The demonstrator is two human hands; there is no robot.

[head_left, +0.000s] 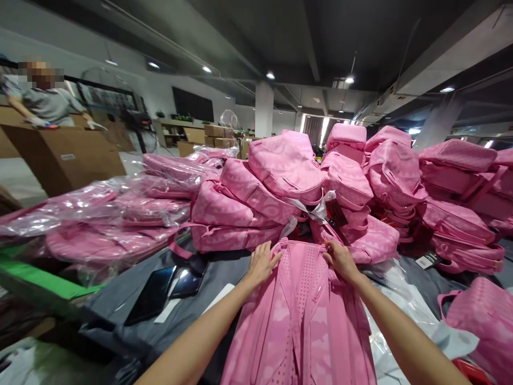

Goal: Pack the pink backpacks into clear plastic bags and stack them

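A pink backpack (296, 321) with a faint patterned fabric lies in front of me, its strap side facing up. At its top left corner, my left hand (262, 263) has its fingers closed on the edge. The top right corner is gripped by my right hand (340, 261), thumb and fingers curled over it. Just beyond the two hands rises a pile of more pink backpacks (236, 208). White tissue and dark red tags poke out between the bags there. The lower end of the held backpack runs out of view.
Backpacks in clear plastic bags (120, 214) are heaped at left. Two dark phone-like devices (152, 294) lie on the grey cloth (108, 326). Clear plastic wrap (401, 305) and another pink bag (484, 321) lie at right. A person stands behind a cardboard box (72, 155).
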